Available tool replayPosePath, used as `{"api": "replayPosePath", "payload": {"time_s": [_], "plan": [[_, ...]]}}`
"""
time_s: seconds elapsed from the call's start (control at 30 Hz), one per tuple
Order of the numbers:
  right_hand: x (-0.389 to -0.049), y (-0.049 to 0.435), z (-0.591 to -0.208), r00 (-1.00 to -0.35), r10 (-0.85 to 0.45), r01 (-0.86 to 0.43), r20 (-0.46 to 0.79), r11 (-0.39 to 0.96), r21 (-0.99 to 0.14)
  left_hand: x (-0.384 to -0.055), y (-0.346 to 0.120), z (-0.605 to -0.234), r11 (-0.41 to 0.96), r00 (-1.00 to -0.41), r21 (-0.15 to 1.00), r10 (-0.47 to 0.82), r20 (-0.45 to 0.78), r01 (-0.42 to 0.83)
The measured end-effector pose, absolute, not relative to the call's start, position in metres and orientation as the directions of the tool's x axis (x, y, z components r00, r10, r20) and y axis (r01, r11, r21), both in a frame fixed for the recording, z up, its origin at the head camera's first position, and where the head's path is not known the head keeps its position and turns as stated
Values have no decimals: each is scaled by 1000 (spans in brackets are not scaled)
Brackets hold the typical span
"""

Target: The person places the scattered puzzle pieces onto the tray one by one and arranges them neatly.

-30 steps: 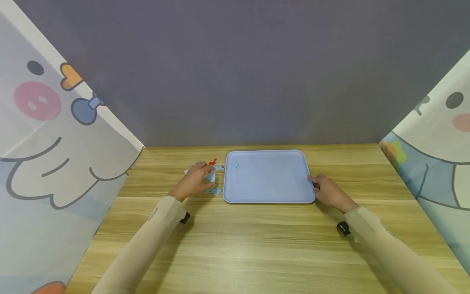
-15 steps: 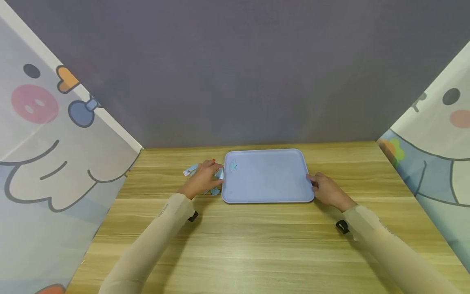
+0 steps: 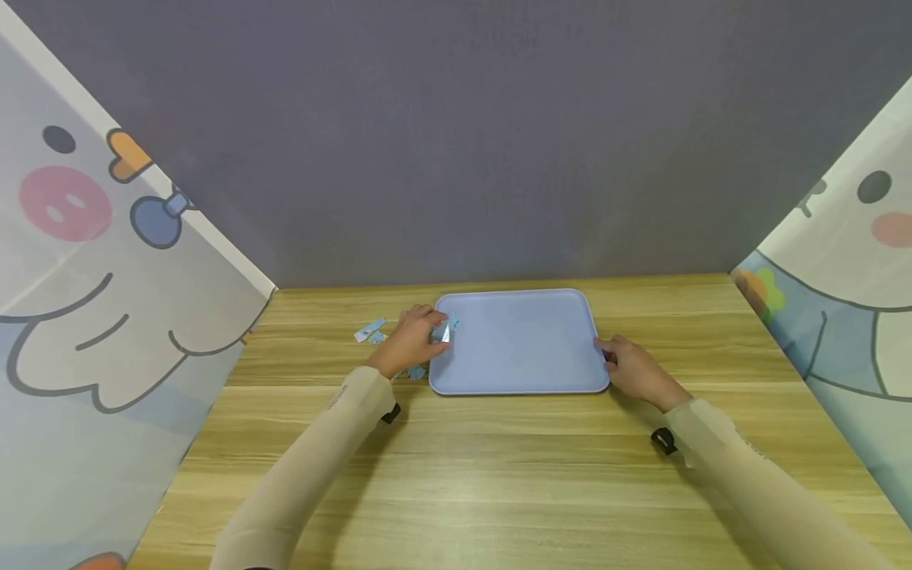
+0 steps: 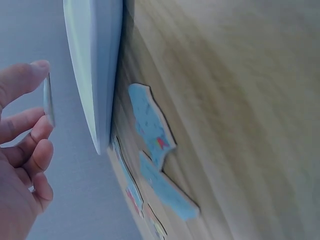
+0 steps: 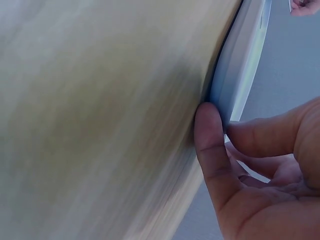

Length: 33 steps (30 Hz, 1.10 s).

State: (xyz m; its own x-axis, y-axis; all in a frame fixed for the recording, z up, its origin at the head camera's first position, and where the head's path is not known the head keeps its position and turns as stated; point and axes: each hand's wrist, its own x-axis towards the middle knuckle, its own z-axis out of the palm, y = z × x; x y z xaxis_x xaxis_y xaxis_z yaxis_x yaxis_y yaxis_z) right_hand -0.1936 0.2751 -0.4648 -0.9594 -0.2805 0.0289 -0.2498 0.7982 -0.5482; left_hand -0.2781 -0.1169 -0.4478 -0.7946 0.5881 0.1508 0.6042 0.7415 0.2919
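My left hand (image 3: 411,340) is over the left edge of a pale blue tray (image 3: 523,348). Between thumb and fingertips it pinches a flat light-blue puzzle piece (image 3: 444,331), seen edge-on as a thin puzzle piece (image 4: 48,100) in the left wrist view. Another blue puzzle piece (image 3: 455,321) lies in the tray's upper left corner, partly behind the held one. My right hand (image 3: 636,372) grips the tray's right rim; in the right wrist view, thumb and finger meet at the tray wall (image 5: 227,95). Part of the left fingers is hidden in the head view.
Several loose puzzle pieces lie on the wooden table (image 3: 499,467) left of the tray, among them a long piece (image 3: 370,329) and a small piece (image 3: 416,372). A grey wall (image 3: 499,142) stands behind the table, with cartoon-printed panels on both sides.
My left hand has moved right from the loose pieces to above the tray's left edge, carrying a puzzle piece. My right hand has stayed on the tray's right rim.
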Motion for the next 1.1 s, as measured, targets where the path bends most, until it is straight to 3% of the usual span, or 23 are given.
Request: {"api": "replayPosePath", "payload": {"time_s": [0.77, 1.1], "plan": [[-192, 274, -464, -967, -253, -217, 14, 798, -562, -304, -77, -447, 757, -813, 306, 567, 131, 578], [-190, 273, -463, -966, -259, -226, 23, 794, -564, -312, -63, -448, 790, -836, 310, 548, 30, 529]]}}
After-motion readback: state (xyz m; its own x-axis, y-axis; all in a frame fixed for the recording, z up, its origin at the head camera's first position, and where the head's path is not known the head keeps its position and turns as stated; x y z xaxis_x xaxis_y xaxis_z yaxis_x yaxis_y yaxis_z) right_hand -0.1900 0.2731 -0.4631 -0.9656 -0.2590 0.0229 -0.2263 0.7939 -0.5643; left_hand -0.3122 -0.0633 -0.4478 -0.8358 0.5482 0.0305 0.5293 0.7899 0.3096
